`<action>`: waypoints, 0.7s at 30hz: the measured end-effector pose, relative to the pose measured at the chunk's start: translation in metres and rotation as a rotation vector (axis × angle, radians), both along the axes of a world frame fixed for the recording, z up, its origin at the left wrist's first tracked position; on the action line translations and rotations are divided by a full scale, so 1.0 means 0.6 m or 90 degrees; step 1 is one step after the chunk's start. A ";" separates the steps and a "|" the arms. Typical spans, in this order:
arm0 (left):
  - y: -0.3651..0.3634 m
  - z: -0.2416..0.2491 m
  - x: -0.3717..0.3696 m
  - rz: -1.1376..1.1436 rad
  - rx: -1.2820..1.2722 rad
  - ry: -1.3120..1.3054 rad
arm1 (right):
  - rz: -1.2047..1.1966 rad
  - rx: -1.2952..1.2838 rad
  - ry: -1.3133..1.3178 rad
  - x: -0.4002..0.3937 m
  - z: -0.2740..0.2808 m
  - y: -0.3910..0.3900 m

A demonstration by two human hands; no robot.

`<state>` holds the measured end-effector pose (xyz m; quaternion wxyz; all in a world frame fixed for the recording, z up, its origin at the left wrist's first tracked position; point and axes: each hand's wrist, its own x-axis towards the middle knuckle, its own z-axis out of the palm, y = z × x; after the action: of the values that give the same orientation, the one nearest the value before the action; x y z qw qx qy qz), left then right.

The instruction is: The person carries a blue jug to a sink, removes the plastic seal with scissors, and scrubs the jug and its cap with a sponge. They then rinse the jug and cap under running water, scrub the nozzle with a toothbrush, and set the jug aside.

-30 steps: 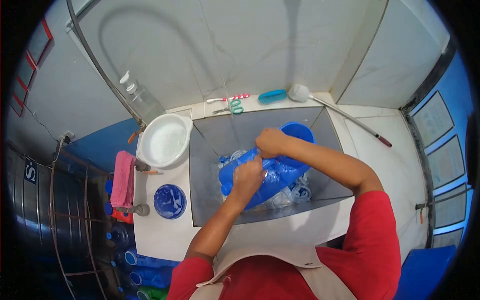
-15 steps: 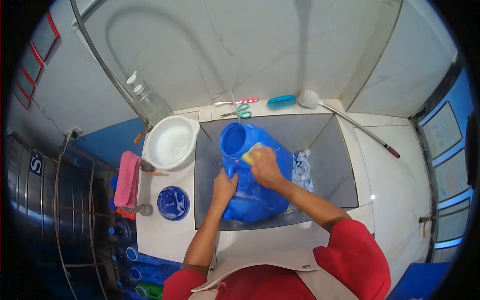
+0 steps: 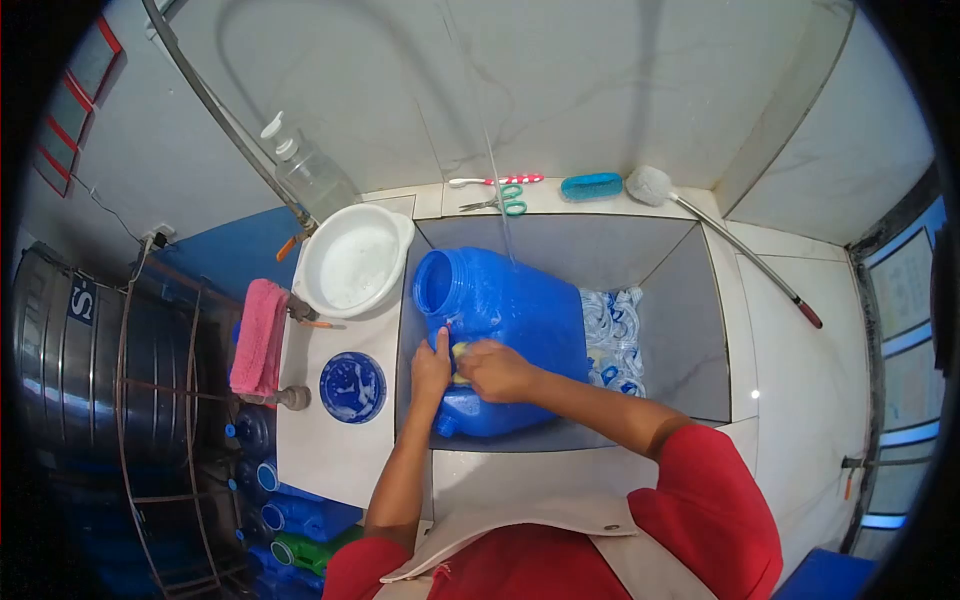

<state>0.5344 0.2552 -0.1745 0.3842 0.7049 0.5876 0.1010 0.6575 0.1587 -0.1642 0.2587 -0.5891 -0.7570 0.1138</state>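
Note:
A large blue jug (image 3: 530, 310) lies in the grey sink (image 3: 680, 350), its open mouth toward the upper left. My left hand (image 3: 431, 370) is wrapped round the jug's handle. My right hand (image 3: 495, 372) presses a yellow sponge (image 3: 460, 362) against the jug beside the handle; the fingers hide most of the sponge. A thin stream of water falls onto the jug from above. Bunched white and blue cloth (image 3: 612, 335) sits in the sink to the right of the jug.
Left of the sink are a white basin (image 3: 352, 262) of suds, a soapy blue lid (image 3: 352, 387), a pink towel (image 3: 259, 338) and a pump bottle (image 3: 310, 175). Scissors (image 3: 500, 202), a toothbrush (image 3: 497, 181), a blue brush (image 3: 591, 186) and a long-handled brush (image 3: 745, 248) lie along the back ledge.
My right hand has moved down and left with the sponge, from near the jug's neck to beside the handle. The jug has turned slightly, and the whole view has shifted.

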 end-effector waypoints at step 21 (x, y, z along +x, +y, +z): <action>-0.011 0.019 0.000 0.039 -0.066 -0.076 | -0.582 0.200 0.209 0.154 -0.255 -0.061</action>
<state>0.5342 0.2485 -0.1628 0.4513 0.6586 0.5891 0.1242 0.7502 0.1223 -0.3170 0.4831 -0.7883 -0.3794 -0.0354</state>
